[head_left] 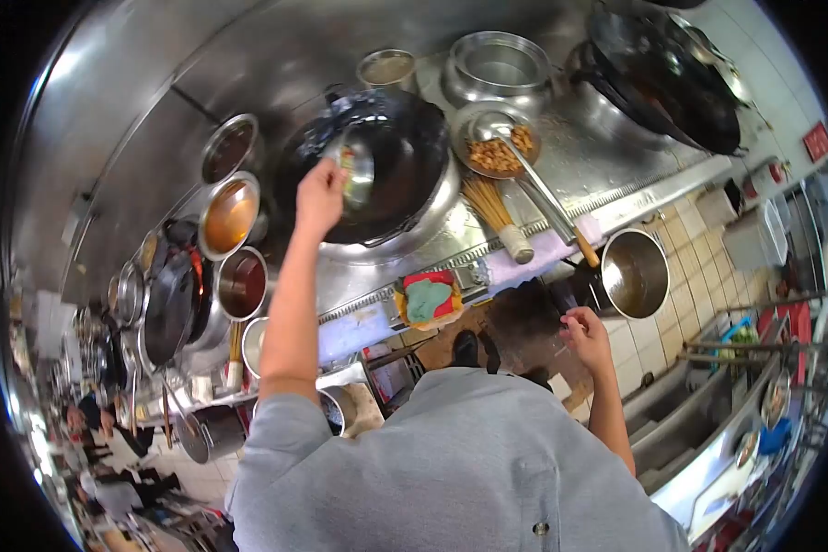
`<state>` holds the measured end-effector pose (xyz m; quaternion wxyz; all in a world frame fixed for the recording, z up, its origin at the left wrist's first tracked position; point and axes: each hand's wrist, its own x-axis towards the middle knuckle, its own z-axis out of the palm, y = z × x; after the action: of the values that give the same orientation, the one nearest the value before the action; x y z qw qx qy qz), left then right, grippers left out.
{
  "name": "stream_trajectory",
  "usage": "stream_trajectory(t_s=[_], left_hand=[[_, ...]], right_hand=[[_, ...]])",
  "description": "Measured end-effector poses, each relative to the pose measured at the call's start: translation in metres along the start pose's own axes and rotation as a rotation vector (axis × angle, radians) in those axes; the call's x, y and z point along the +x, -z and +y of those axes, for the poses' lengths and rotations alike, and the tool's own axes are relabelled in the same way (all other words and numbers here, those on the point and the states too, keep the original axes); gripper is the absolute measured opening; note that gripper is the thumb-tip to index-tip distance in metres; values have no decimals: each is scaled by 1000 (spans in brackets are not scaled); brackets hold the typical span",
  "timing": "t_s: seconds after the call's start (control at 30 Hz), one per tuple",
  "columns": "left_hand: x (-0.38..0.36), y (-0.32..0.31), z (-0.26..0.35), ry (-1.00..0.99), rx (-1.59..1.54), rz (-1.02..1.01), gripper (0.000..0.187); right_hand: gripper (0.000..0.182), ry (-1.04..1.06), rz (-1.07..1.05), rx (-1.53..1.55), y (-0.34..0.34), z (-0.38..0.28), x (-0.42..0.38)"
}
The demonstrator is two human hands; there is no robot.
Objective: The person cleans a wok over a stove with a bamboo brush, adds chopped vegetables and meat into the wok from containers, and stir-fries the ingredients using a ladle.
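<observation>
My left hand (320, 198) reaches over the large black wok (405, 166) on the stove, its fingers closed on the rim of a small metal bowl (362, 179). The bowl is tilted on its side, with some green and yellow bits along its inside. Lower right, my right hand (586, 339) is held out with curled fingers beside a dark, purplish piece (563, 296); what it grips I cannot tell. Right of the wok, a bowl of browned chunks (495, 152) stands with a long-handled ladle (538, 179) lying across it.
A bamboo brush (497, 216) lies by the stove edge. Pans of sauce (233, 216) line the left side. Folded red and green cloths (430, 299) sit at the front. A deep pot (635, 274) stands lower right, and another wok (662, 83) upper right. People (124, 492) are far left.
</observation>
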<state>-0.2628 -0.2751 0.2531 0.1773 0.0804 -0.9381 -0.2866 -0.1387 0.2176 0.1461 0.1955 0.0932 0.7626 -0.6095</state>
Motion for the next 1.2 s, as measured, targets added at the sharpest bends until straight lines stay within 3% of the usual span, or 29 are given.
stream_trajectory(t_s=[0.1,0.13,0.23,0.3,0.37,0.43,0.57,0.67,0.7,0.77,0.8,0.83,0.9,0.93,1.03,1.07,1.1,1.2], left_hand=[[31,-27,-3,-186,219,31,15],[35,-36,-7,-297,314,57,14],[39,-94,-59,-416,415,-266,13],[52,-99,-63,-393,490,-345,13],[79,-98,-83,-327,512,-165,13],[97,-73,-81,-423,447,7,13],[101,-42,-63,-343,525,93,12],[84,-64,-105,-389,761,-278,11],[78,-65,-109,-462,713,-314,12],[84,-59,-88,-366,713,-173,12],[84,-55,-81,-431,652,-74,13],[83,-57,-87,-444,650,-93,13],[83,-60,-110,-408,753,-471,14],[84,-57,-109,-341,782,-417,15],[105,-29,-98,-208,488,80,16],[113,-21,-95,-233,371,159,22],[119,-18,-87,-243,377,179,22],[117,-18,-16,-54,-495,164,27]], right_hand=[[16,65,33,-183,14,31,3],[17,100,126,-87,13,38,2],[18,5,218,-150,27,54,-10],[18,-62,243,-176,35,61,-19],[19,-141,297,-123,41,74,-33],[20,-175,328,-92,47,87,-44],[19,-230,351,-177,45,98,-57],[19,-241,338,-213,45,104,-63],[19,-230,320,-244,46,107,-63],[20,-206,333,-253,53,115,-64],[20,-188,333,-260,53,122,-70],[21,-230,341,-269,55,122,-72],[22,-236,340,-282,52,110,-78],[22,-233,339,-281,55,113,-80],[22,-198,341,-313,55,125,-80],[22,-226,360,-245,55,122,-82],[21,-244,379,-178,55,121,-79],[21,-204,345,-162,54,155,-76]])
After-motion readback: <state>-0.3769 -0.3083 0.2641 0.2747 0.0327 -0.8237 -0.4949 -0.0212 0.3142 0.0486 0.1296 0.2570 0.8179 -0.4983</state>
